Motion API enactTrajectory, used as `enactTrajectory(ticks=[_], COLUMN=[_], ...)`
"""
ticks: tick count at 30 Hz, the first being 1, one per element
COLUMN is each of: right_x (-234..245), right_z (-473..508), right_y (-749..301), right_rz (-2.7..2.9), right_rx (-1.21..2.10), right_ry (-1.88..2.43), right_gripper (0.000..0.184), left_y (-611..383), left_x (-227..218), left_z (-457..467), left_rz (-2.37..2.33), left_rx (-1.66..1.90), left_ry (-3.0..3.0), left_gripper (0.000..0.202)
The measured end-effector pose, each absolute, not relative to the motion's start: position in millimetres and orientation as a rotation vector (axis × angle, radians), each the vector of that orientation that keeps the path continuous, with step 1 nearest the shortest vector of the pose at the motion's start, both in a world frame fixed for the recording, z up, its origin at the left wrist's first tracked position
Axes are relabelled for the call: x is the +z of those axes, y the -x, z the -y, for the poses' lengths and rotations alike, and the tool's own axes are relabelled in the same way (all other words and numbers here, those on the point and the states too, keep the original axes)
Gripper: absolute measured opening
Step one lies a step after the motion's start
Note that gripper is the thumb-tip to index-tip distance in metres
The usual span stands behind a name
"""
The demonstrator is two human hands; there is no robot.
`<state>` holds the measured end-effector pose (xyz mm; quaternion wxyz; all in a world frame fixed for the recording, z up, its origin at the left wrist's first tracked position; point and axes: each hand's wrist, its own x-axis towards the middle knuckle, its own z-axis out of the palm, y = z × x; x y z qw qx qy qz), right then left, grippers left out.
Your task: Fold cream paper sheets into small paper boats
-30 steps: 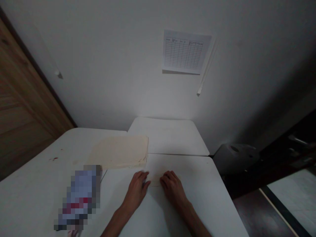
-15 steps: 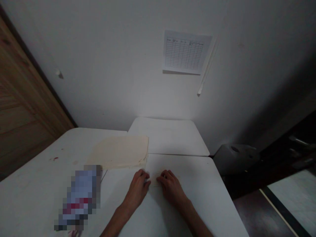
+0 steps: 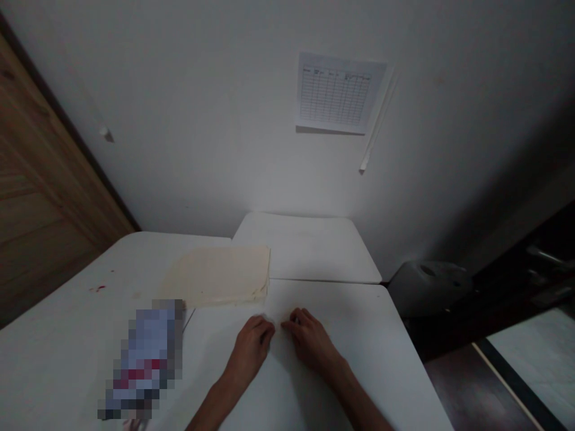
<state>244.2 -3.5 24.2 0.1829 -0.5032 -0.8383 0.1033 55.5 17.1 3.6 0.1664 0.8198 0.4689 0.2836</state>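
My left hand (image 3: pixel 252 342) is low over the white table (image 3: pixel 296 395), its thumb and fingertips pinched together. A faint pale edge shows by those fingertips, too indistinct to name. Just to the right, my right hand (image 3: pixel 311 340) is also closed in a pinch, thumb and index finger pointing at the left hand. Whatever is between its fingers is hidden or too small to make out. Only a narrow gap separates the two hands. Beyond the left hand lies a stack of thin cream-coloured sheets (image 3: pixel 220 272), touched by neither hand.
A pixelated blue-grey object with a red band (image 3: pixel 146 353) lies on the table at left. A printed chart (image 3: pixel 335 93) hangs on the wall (image 3: pixel 202 120). At right stands a grey container (image 3: pixel 417 290). A wooden door (image 3: pixel 49 173) is on the left.
My left fingers have closed tighter and shifted slightly down and right. My right fingertips have edged left, narrowing the gap. The sheets and blurred object stay put.
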Motion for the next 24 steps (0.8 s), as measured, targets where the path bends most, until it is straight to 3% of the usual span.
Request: enactTrajectory(ticks=[5, 10, 15, 24], right_x=[22.4, 22.4, 20.9, 17.6], right_z=[2.9, 3.9, 4.3, -0.8], right_y=[-242.2, -241.6, -240.7, -234.9], right_rz=[2.356, 2.372, 2.386, 2.541], right_rx=[0.264, 0.242, 0.225, 0.143], right_ry=[1.438, 1.447, 1.425, 1.344], right_gripper=[0.028, 0.027, 0.029, 0.041], left_y=[-53.8, -49.9, -49.5, -38.3], left_x=[-10.6, -20.9, -18.6, -30.7], left_z=[-11.2, -3.1, 18.0, 33.1], left_rz=[-1.311, -1.322, -1.334, -1.272], left_rx=[0.715, 0.489, 0.274, 0.363], left_ry=[-2.649, -2.882, -3.012, -2.995], left_gripper=[0.028, 0.052, 0.058, 0.062])
